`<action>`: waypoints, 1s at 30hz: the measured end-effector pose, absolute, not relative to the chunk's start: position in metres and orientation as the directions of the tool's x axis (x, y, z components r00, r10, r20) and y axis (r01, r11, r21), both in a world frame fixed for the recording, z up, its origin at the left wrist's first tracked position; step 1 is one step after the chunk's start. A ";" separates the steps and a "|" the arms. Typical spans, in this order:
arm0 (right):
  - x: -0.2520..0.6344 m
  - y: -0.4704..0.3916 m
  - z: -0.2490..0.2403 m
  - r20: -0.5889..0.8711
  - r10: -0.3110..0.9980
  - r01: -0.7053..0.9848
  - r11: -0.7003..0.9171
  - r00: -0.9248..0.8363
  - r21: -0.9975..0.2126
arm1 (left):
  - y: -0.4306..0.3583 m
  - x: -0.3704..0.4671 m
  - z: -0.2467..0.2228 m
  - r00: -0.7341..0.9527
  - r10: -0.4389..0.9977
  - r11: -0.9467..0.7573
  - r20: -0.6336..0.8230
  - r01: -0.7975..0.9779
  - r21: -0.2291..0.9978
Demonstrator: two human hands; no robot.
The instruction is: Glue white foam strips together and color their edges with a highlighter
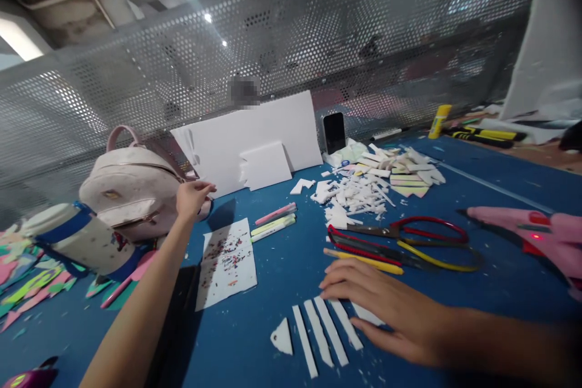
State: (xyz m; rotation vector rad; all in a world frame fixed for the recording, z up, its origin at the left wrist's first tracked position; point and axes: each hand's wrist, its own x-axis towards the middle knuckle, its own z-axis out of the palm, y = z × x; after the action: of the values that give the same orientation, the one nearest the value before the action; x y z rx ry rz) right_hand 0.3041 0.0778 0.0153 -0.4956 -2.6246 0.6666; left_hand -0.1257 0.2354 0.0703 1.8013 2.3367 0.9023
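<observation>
My left hand point(195, 197) is raised in front of the pale backpack point(136, 188), near the lower left corner of the standing white board point(291, 127). Its fingers are drawn together in a pinch; whatever they hold, if anything, is too small to make out. My right hand point(379, 303) lies palm down with its fingers stretched out, touching or just over a row of white foam strips point(330, 330). It partly covers the strips at the right end. A rounded white foam piece point(282, 337) with a small hole lies at the row's left end.
Beyond my right hand lie scissors point(391, 231), a cutter point(364, 248) and a heap of white scraps point(359, 194). A pink glue gun point(513, 218) sits to the right. Highlighters point(273, 227), a speckled paper point(245, 273), a bottle point(86, 239) and a phone point(334, 133) also occupy the blue table.
</observation>
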 end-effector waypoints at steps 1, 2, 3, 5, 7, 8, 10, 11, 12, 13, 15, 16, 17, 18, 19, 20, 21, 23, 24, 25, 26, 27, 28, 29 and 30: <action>0.304 0.078 0.015 0.285 0.414 0.234 0.833 -0.864 -0.500 | 0.232 -0.124 0.075 -0.310 0.898 0.116 0.312 0.851 0.513; 0.303 0.079 0.016 0.292 0.408 0.232 0.841 -0.865 -0.489 | 0.230 -0.122 0.080 -0.308 0.895 0.089 0.321 0.831 0.549; 0.303 0.080 0.017 0.302 0.405 0.229 0.846 -0.863 -0.482 | 0.227 -0.119 0.085 -0.309 0.892 0.064 0.331 0.810 0.583; 0.300 0.081 0.025 0.335 0.418 0.226 0.845 -0.845 -0.485 | 0.222 -0.112 0.096 -0.300 0.883 -0.002 0.361 0.766 0.642; 0.292 0.085 0.041 0.374 0.460 0.221 0.818 -0.805 -0.531 | 0.219 -0.103 0.106 -0.287 0.868 -0.080 0.405 0.724 0.685; 0.286 0.087 0.052 0.389 0.487 0.213 0.796 -0.782 -0.567 | 0.217 -0.098 0.111 -0.280 0.859 -0.120 0.430 0.705 0.699; 0.270 0.095 0.077 0.383 0.574 0.166 0.684 -0.724 -0.711 | 0.213 -0.086 0.120 -0.264 0.839 -0.192 0.475 0.674 0.714; 0.259 0.101 0.089 0.399 0.592 0.137 0.660 -0.700 -0.739 | 0.212 -0.080 0.123 -0.256 0.830 -0.222 0.495 0.662 0.716; 0.248 0.109 0.101 0.410 0.612 0.118 0.639 -0.676 -0.760 | 0.210 -0.073 0.127 -0.250 0.820 -0.252 0.516 0.652 0.715; 0.235 0.117 0.111 0.415 0.638 0.100 0.612 -0.649 -0.784 | 0.207 -0.067 0.130 -0.238 0.810 -0.281 0.536 0.644 0.711; 0.208 0.135 0.126 0.407 0.690 0.071 0.552 -0.599 -0.831 | 0.202 -0.054 0.136 -0.212 0.788 -0.337 0.578 0.637 0.693; 0.195 0.144 0.131 0.395 0.716 0.064 0.521 -0.576 -0.851 | 0.199 -0.049 0.139 -0.196 0.779 -0.361 0.595 0.636 0.682; 0.183 0.152 0.135 0.375 0.735 0.059 0.489 -0.565 -0.870 | 0.195 -0.044 0.142 -0.182 0.770 -0.384 0.612 0.634 0.671; 0.171 0.160 0.137 0.362 0.750 0.054 0.466 -0.554 -0.883 | 0.192 -0.039 0.145 -0.168 0.762 -0.403 0.626 0.633 0.661; 0.162 0.167 0.138 0.348 0.758 0.051 0.447 -0.552 -0.893 | 0.187 -0.036 0.148 -0.154 0.756 -0.420 0.637 0.632 0.651; 0.153 0.173 0.139 0.328 0.764 0.053 0.427 -0.556 -0.903 | 0.183 -0.033 0.152 -0.139 0.751 -0.435 0.645 0.630 0.643; 0.147 0.178 0.139 0.310 0.766 0.060 0.411 -0.563 -0.909 | 0.178 -0.032 0.155 -0.123 0.750 -0.449 0.650 0.628 0.636; 0.140 0.184 0.138 0.299 0.769 0.057 0.398 -0.565 -0.916 | 0.170 -0.031 0.160 -0.082 0.754 -0.471 0.652 0.624 0.624; 0.140 0.187 0.137 0.304 0.774 0.050 0.396 -0.555 -0.917 | 0.167 -0.032 0.162 -0.058 0.759 -0.480 0.648 0.622 0.618; 0.141 0.190 0.137 0.314 0.782 0.040 0.396 -0.539 -0.917 | 0.164 -0.034 0.163 -0.033 0.766 -0.487 0.642 0.622 0.613; 0.143 0.192 0.136 0.326 0.791 0.029 0.397 -0.518 -0.918 | 0.163 -0.037 0.164 -0.007 0.776 -0.490 0.630 0.623 0.610; 0.147 0.195 0.136 0.337 0.800 0.017 0.397 -0.496 -0.917 | 0.162 -0.041 0.163 0.019 0.789 -0.488 0.614 0.626 0.608; 0.152 0.199 0.136 0.348 0.809 0.005 0.398 -0.474 -0.918 | 0.163 -0.045 0.162 0.041 0.803 -0.482 0.595 0.632 0.607; 0.158 0.203 0.136 0.357 0.817 -0.007 0.397 -0.453 -0.918 | 0.164 -0.050 0.161 0.059 0.818 -0.471 0.573 0.640 0.607; 0.164 0.207 0.137 0.366 0.826 -0.020 0.397 -0.429 -0.918 | 0.166 -0.055 0.159 0.070 0.831 -0.458 0.551 0.649 0.607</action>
State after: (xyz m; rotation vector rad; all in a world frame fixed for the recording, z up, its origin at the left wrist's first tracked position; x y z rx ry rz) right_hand 0.1637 0.2073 0.1368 -0.7076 -1.7387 1.1586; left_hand -0.0550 0.1655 0.1588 2.1409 1.5096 1.3343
